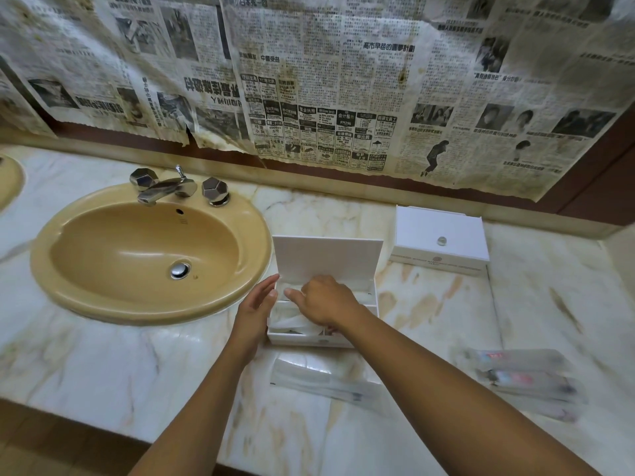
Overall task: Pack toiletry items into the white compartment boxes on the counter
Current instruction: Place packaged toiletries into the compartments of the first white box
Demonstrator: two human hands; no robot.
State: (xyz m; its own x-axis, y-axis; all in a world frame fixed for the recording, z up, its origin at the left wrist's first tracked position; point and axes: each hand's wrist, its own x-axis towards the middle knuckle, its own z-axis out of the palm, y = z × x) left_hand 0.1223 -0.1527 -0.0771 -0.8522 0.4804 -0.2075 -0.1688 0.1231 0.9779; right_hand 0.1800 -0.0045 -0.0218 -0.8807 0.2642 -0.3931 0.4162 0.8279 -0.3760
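Working from the big stuff down: you've got the pale veined marble counter [429, 304] with the tan oval ceramic sink [144, 249] off to your left, so keep packets away from that basin edge. The white rectangular compartment box with its lid flipped up [326, 259] sits right in front of you, and a second white box, closed, with a small round knob [441, 235] waits further back on the right.

Your left hand [256, 304] rests flat against the open box's left wall, fingers straight. Good, leave it there as a brace so the light box doesn't skid.

Your right hand [324, 300] is down inside the compartments, fingers curled onto what looks like a clear plastic-wrapped item [292, 319]. Can't tell for sure whether you're pinching it or just pushing. I'd press it flat into one slot so the lid shuts.

More clear-wrapped toiletry packets [323, 376] lie just in front of the box, and tube-like ones [522, 376] sit well to your right.
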